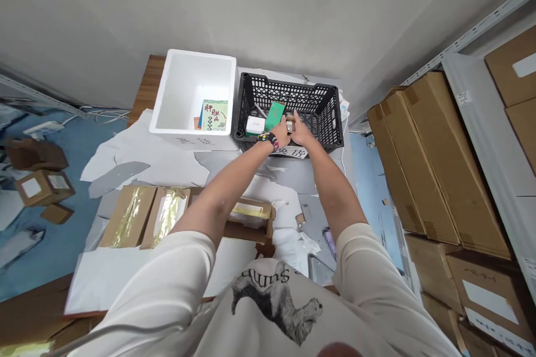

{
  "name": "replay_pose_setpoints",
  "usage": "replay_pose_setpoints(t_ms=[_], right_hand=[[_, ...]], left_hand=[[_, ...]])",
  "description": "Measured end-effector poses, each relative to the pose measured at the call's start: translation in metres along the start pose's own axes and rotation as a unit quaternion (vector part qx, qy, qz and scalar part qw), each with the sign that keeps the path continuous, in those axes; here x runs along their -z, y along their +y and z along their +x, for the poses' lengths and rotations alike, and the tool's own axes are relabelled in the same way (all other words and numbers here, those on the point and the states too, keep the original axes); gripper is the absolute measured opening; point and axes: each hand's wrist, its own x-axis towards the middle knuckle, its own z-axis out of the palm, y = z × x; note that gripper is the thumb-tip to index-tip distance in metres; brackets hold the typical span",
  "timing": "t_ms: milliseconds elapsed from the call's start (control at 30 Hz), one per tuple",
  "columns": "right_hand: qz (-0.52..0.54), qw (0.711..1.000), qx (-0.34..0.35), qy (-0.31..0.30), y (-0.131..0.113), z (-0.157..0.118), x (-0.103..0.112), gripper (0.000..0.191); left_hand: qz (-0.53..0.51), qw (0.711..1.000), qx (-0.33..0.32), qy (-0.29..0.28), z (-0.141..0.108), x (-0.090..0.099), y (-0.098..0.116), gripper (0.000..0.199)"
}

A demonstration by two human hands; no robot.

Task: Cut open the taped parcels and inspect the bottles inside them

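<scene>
Over the crate [288,81] — packet [290,124] between hands [281,134] [304,133]

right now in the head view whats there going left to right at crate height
small cardboard boxes → white foam box → black plastic crate → stacked cardboard cartons

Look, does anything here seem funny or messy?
Yes: the green box leans crookedly inside the black plastic crate, and ragged white paper sheets lie unevenly spread, looking torn at the edges.
</scene>
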Motion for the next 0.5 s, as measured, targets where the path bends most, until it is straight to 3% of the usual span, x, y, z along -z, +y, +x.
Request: replay_pose_setpoints(t_ms=[67, 133, 200, 233, 300, 367, 433, 500], right_hand=[[-0.003, 0.998, 0.044, 0.033, -0.007, -0.014, 0.009, 0.119], [-0.005, 0.992, 0.102, 0.08, -0.012, -0.045, 0.019, 0.114], [0.004, 0.982, 0.123, 0.144, -0.013, -0.098, 0.019, 0.098], [0.022, 0.977, 0.114, 0.177, -0.012, -0.132, 0.013, 0.088], [0.078, 0.971, 0.059, 0.219, -0.006, -0.21, -0.017, 0.071], [0.153, 0.968, -0.028, 0.195, -0.001, -0.29, -0.066, 0.059], [0.225, 0.961, -0.119, 0.109, -0.002, -0.358, -0.122, 0.059], [0.278, 0.946, -0.163, 0.028, -0.01, -0.402, -0.172, 0.08]], left_hand=[[0.003, 1.0, -0.004, -0.011, -0.032, 0.023, 0.011, 0.084], [-0.027, 0.998, -0.054, -0.012, -0.082, 0.06, 0.021, 0.08], [-0.058, 0.997, -0.048, -0.013, -0.148, 0.103, 0.02, 0.068], [-0.076, 0.997, -0.013, -0.003, -0.183, 0.122, 0.015, 0.061], [-0.131, 0.985, 0.1, 0.057, -0.254, 0.149, -0.004, 0.061], [-0.187, 0.954, 0.205, 0.114, -0.319, 0.156, -0.028, 0.073], [-0.23, 0.919, 0.287, 0.141, -0.369, 0.145, -0.046, 0.08], [-0.268, 0.885, 0.353, 0.138, -0.402, 0.124, -0.051, 0.08]])
